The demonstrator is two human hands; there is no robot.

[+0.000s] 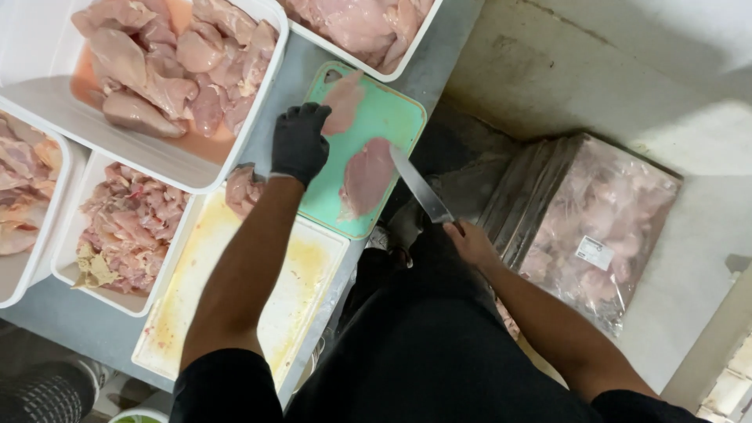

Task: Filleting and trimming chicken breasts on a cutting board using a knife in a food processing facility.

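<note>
My left hand (299, 142), in a black glove, reaches onto a green cutting board (392, 117) and its fingertips touch a raw chicken piece (343, 102) at the board's far end. A second chicken fillet (366, 177) lies on the near half of the board. My bare right hand (470, 241) grips the handle of a long knife (419, 188), whose blade tip rests against the right edge of that fillet. One more chicken piece (241, 189) lies just left of my left wrist.
White tubs of raw chicken stand at the top left (258, 117), top centre (407, 59) and far left (59, 180); a smaller tub (66, 266) holds trimmings. A stained white board (313, 266) lies near me. Bagged chicken (595, 227) sits on the floor, right.
</note>
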